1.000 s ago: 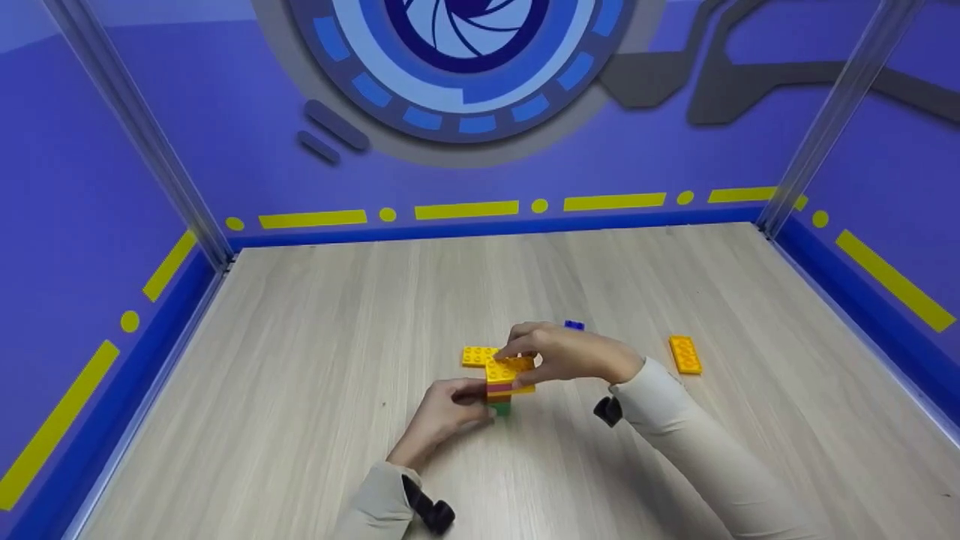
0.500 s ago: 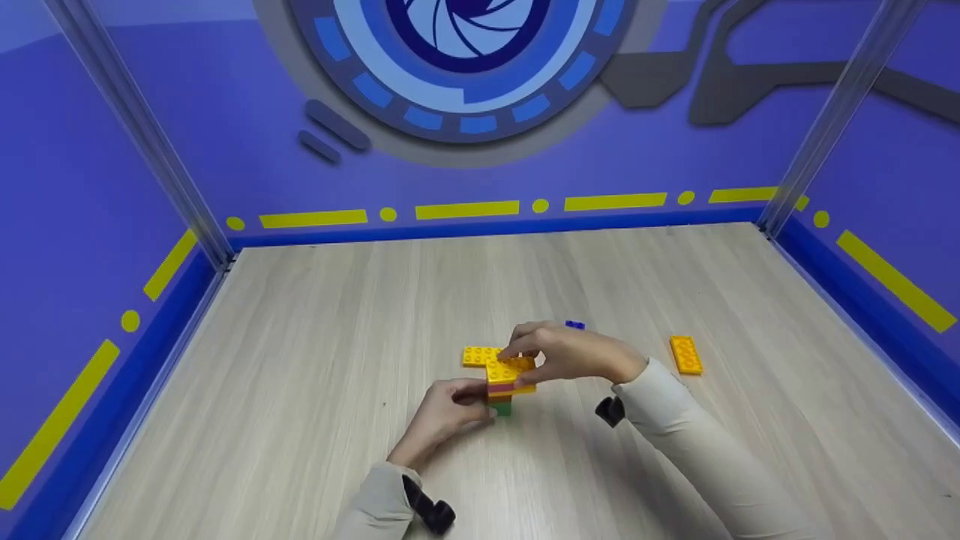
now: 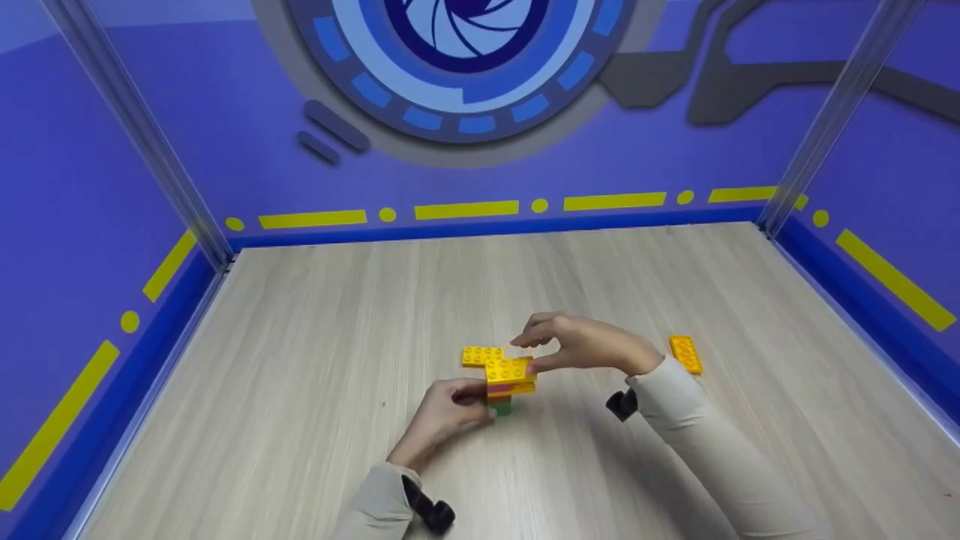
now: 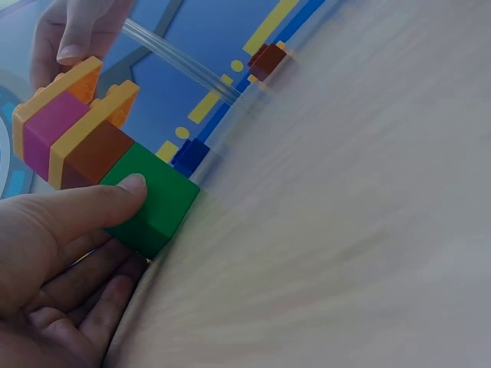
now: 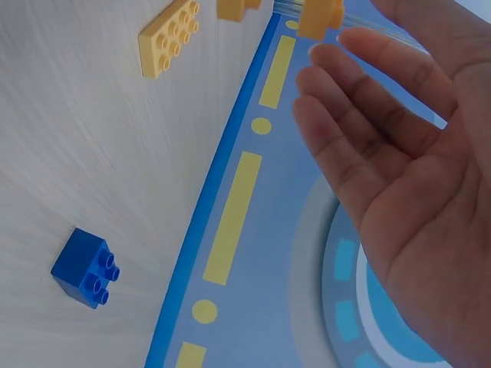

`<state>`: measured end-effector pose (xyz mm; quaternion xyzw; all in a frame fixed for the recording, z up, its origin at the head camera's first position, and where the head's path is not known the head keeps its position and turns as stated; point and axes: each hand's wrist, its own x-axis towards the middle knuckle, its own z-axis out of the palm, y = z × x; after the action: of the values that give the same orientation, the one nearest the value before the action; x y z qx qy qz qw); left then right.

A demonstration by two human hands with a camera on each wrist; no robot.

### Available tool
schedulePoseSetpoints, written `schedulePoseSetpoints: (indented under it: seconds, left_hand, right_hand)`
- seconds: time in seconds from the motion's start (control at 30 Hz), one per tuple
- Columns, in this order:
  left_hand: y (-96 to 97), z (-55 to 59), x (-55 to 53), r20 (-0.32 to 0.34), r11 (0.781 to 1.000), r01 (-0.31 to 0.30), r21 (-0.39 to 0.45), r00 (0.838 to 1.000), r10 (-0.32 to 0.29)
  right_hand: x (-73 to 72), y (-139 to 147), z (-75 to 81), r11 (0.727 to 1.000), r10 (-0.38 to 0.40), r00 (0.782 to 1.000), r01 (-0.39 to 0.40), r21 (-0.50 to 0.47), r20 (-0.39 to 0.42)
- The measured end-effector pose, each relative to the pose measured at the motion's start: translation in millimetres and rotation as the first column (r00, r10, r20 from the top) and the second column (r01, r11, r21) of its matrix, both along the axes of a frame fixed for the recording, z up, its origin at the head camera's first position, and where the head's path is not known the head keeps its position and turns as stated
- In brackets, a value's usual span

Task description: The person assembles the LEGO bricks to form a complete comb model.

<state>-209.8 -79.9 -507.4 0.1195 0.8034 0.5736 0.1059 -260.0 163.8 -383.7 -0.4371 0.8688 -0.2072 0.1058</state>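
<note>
My left hand (image 3: 444, 416) grips the lower part of a toy brick tower, its thumb lying on the green brick (image 4: 157, 199). Above the green come a brown brick (image 4: 100, 153), a yellow brick, a magenta brick (image 4: 55, 132) and a top yellow brick (image 3: 510, 367). Both yellow bricks jut out to one side. In the head view my right hand (image 3: 585, 343) is at the top brick's right end, fingers lifted off and thumb close to it; contact is unclear. Its fingers look extended and hold nothing in the right wrist view (image 5: 430, 153).
A yellow brick (image 3: 480, 355) lies just behind the tower, and another yellow brick (image 3: 685, 354) lies to the right. Behind the tower is a blue brick (image 5: 84, 264), hidden in the head view. A brown brick (image 4: 266, 61) sits farther off. Blue panels wall the table.
My right hand has let go of the top yellow brick and drawn up and right, its fingers spreading. The left hand and tower have stayed in place.
</note>
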Motion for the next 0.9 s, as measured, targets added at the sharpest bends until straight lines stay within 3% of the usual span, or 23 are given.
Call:
schedulePoseSetpoints:
  seconds: [0.2,0.57,0.9]
  left_hand:
    - [0.9,1.1,-0.2,0.027,1.0,-0.007,-0.017,1.0,0.008]
    - [1.6,0.3,1.4,0.014,1.0,-0.022,0.009,1.0,0.022]
    - [1.2,2.3,2.0,0.004,1.0,-0.024,0.0,1.0,0.024]
  right_hand:
    - [-5.3,9,0.1,0.999,-0.03,1.0,0.03,-0.019,-0.009]
    - [-17.4,28,-11.7,0.991,-0.125,0.992,0.124,-0.042,-0.029]
    - [-31.4,46,-26.1,0.964,-0.259,0.964,0.262,-0.049,0.06]
